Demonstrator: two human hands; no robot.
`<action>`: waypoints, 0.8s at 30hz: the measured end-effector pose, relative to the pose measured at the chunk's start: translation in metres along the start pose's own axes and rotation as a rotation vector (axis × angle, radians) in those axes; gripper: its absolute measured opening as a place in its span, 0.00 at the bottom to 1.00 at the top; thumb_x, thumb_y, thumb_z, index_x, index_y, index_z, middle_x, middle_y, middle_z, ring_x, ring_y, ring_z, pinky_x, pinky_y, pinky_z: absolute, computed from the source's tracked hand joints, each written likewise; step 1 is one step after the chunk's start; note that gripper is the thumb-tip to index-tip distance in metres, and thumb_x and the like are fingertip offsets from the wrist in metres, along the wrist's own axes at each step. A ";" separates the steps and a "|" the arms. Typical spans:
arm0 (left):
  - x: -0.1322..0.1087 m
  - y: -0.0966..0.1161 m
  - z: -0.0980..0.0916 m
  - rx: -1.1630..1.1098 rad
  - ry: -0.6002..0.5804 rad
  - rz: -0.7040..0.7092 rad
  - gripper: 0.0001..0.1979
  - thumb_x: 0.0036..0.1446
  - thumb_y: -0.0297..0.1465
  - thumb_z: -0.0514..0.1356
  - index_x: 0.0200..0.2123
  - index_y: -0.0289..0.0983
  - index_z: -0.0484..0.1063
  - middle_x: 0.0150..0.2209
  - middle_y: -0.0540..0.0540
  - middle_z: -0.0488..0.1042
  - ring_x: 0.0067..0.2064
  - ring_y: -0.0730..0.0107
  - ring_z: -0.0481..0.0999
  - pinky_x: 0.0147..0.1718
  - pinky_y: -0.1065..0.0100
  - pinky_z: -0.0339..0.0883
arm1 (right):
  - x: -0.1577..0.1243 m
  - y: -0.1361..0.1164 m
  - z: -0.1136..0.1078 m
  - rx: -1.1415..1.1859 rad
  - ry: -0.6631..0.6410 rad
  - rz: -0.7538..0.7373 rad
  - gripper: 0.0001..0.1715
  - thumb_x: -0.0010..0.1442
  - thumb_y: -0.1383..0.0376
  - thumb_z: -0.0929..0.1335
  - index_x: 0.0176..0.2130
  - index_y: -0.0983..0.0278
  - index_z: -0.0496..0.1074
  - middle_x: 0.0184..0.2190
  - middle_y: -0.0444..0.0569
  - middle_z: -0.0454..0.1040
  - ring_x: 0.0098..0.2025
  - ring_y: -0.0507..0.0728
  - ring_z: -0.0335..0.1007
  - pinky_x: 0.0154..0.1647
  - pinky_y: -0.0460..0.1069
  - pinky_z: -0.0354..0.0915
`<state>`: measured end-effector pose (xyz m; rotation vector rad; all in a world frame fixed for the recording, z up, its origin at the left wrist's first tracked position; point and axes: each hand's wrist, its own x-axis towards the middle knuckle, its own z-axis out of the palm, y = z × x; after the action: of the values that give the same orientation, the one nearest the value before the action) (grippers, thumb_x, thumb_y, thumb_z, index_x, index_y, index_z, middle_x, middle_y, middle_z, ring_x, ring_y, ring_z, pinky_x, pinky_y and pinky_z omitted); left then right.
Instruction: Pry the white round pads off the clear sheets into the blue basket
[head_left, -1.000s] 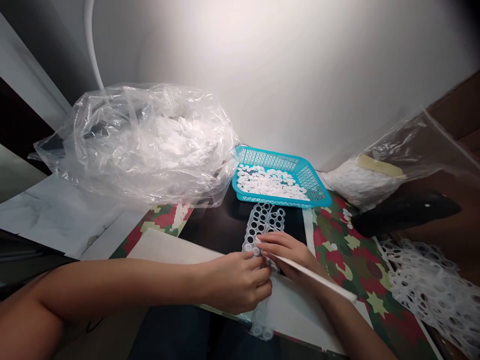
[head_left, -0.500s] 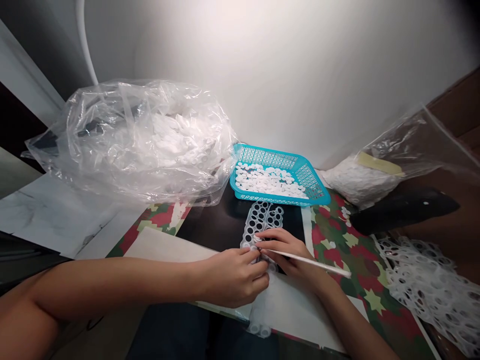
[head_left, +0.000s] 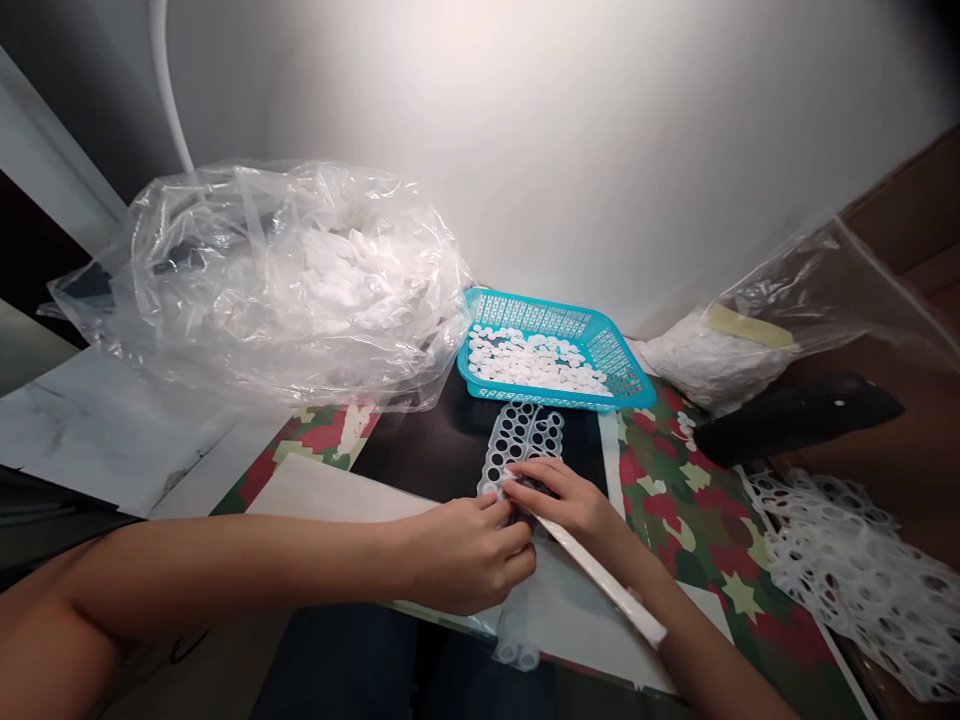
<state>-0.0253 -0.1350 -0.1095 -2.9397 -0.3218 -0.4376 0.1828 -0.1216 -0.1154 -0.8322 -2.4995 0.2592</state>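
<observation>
In front of me lies a translucent plastic strip [head_left: 496, 448] with rows of round holes, its near end hanging over the table edge. My left hand [head_left: 474, 555] comes in from the left, its fingers curled and pinching at the strip; its fingertips are partly hidden. Close beside it, my right hand [head_left: 574, 505] bends over the strip, gripping a long flat white stick [head_left: 607, 580] that slants down across the wrist. The right fingertips press near a small white disc on the strip. A turquoise basket [head_left: 540, 402] behind the strip contains many white discs [head_left: 529, 360].
A big clear plastic bag [head_left: 285, 290] of white pieces stands at the back left. On the right are another bag [head_left: 697, 355], a black object [head_left: 802, 420] and a heap of holed plastic strips [head_left: 855, 580]. White paper [head_left: 337, 490] lies on the patterned tablecloth [head_left: 675, 500].
The white stick has swung so its free end points lower and nearer to me. My right fingers have closed down toward the strip. My left hand has barely moved.
</observation>
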 end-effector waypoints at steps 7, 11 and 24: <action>0.000 0.001 0.000 -0.037 0.007 -0.033 0.10 0.58 0.30 0.50 0.40 0.32 0.68 0.41 0.37 0.71 0.44 0.55 0.71 0.42 0.58 0.66 | 0.008 -0.005 0.003 0.069 0.201 0.236 0.16 0.64 0.70 0.60 0.48 0.61 0.70 0.44 0.51 0.73 0.46 0.55 0.71 0.46 0.49 0.69; 0.000 0.002 -0.001 -0.043 0.014 -0.035 0.10 0.58 0.30 0.51 0.41 0.32 0.68 0.42 0.37 0.71 0.47 0.55 0.70 0.43 0.58 0.66 | 0.007 0.001 -0.005 0.112 0.363 0.373 0.13 0.64 0.68 0.61 0.45 0.59 0.71 0.44 0.49 0.74 0.48 0.56 0.71 0.50 0.52 0.68; 0.003 -0.008 -0.002 -0.100 0.076 0.018 0.10 0.58 0.32 0.53 0.39 0.34 0.69 0.42 0.38 0.72 0.47 0.61 0.70 0.47 0.63 0.65 | -0.014 0.006 -0.022 0.098 0.038 0.143 0.16 0.63 0.71 0.62 0.48 0.60 0.72 0.46 0.52 0.74 0.46 0.55 0.72 0.45 0.48 0.71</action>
<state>-0.0250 -0.1266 -0.1061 -3.0102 -0.2719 -0.5768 0.2072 -0.1246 -0.1037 -0.9675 -2.3749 0.4068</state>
